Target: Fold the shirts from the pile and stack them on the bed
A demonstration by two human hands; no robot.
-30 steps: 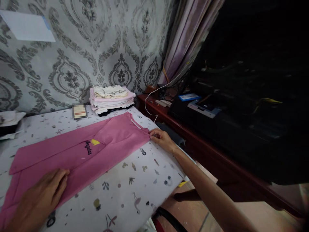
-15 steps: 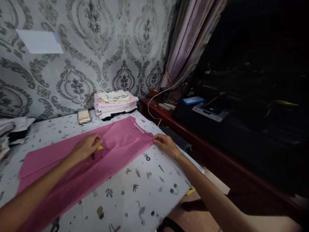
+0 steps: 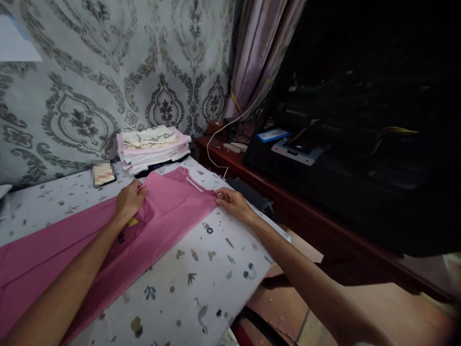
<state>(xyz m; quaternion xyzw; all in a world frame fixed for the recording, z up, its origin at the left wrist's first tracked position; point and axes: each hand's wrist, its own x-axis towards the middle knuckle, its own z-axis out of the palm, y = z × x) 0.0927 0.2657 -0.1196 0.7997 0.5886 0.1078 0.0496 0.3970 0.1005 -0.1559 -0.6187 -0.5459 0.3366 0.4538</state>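
Observation:
A pink shirt (image 3: 180,204) lies spread across the patterned white sheet, its neckline towards the far right and one part folded over. My left hand (image 3: 130,198) is closed on a fold of the shirt near its middle, beside a yellow and black print. At the shirt's right corner, by the neckline, my right hand (image 3: 234,204) pinches the fabric's edge between thumb and fingers.
Folded clothes (image 3: 154,149) are stacked by the wall, with a small blurred box (image 3: 103,174) to their left. On the right stand a dark red desk (image 3: 230,156) and a large black object (image 3: 360,168). A white cable (image 3: 209,153) hangs by the desk.
The view has shifted right. My left hand has moved up and away along the shirt and now grips a fold, lifting it. My right hand stays at the shirt's corner.

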